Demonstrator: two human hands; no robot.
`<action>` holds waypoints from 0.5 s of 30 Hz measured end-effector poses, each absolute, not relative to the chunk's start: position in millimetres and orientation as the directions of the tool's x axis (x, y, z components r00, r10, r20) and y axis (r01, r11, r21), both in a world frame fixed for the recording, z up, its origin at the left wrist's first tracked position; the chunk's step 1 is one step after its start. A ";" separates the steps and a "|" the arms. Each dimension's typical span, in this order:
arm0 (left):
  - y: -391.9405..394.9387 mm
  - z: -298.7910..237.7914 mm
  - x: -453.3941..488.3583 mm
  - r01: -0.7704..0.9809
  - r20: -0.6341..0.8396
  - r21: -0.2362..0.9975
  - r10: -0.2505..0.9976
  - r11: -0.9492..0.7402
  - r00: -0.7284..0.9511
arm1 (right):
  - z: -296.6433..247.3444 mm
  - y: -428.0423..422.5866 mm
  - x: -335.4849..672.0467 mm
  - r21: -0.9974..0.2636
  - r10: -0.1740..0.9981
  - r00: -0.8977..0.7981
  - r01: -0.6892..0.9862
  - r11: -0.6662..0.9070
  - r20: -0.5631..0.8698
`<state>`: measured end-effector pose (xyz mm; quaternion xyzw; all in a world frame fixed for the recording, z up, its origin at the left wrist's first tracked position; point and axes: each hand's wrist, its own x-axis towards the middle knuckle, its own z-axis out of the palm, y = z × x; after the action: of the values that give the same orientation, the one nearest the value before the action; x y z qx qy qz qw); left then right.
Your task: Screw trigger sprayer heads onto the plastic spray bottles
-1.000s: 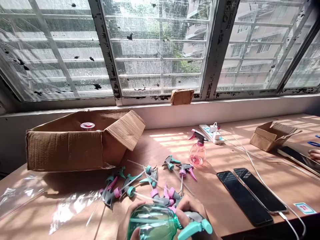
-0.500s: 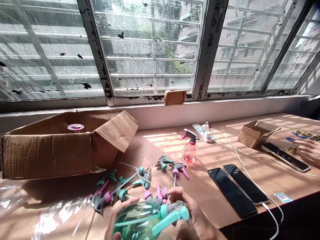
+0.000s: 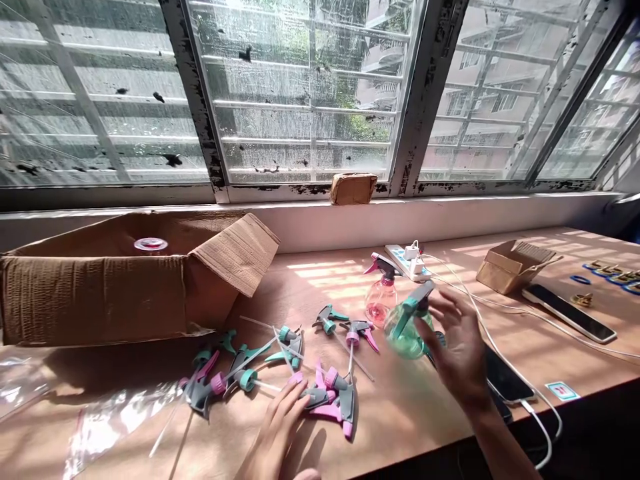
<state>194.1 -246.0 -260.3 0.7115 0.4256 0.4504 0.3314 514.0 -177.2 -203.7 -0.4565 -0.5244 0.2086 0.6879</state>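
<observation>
My right hand point(image 3: 457, 350) is open with the fingers spread, right beside a green spray bottle point(image 3: 406, 328) that stands on the wooden table point(image 3: 420, 413); the thumb side is at or just off the bottle. A pink spray bottle point(image 3: 381, 301) stands directly behind the green one. My left hand point(image 3: 280, 427) lies open, its fingers stretched toward a pile of loose pink, green and grey spray heads point(image 3: 280, 370), the fingertips touching a grey and pink one point(image 3: 325, 399).
A large open cardboard box point(image 3: 100, 293) with a pink cap point(image 3: 150, 245) inside lies at the left. Clear plastic bags point(image 3: 115, 420) lie in front of it. Phones point(image 3: 505, 380), a power strip point(image 3: 407, 259) with cables, a small cardboard box point(image 3: 515, 267) and another phone point(image 3: 567, 313) sit to the right.
The green bottle went from both hands near the table's front edge to a spot beside the pink bottle. My right hand opened off it; my left hand reached to the spray heads.
</observation>
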 end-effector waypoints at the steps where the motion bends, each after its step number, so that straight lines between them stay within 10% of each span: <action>1: -245.4 -257.3 192.8 0.308 0.361 0.855 0.905 -0.418 0.225 | -202.4 -166.1 530.7 -0.811 0.669 0.460 0.289 0.509 0.584; 6: -242.2 -254.4 193.3 0.322 0.330 0.869 0.926 -0.375 0.185 | -204.4 -106.8 601.1 -0.810 0.463 0.669 0.428 0.400 0.582; 15: -241.2 -272.8 187.5 0.473 0.439 0.719 0.861 -0.509 0.257 | -234.3 -57.2 625.3 -0.735 0.663 0.551 0.678 0.000 0.507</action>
<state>187.5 -241.2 -272.8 0.7590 0.4393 0.4223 0.2295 625.3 -57.2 -234.3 -0.7072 -0.4739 -0.0071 0.5247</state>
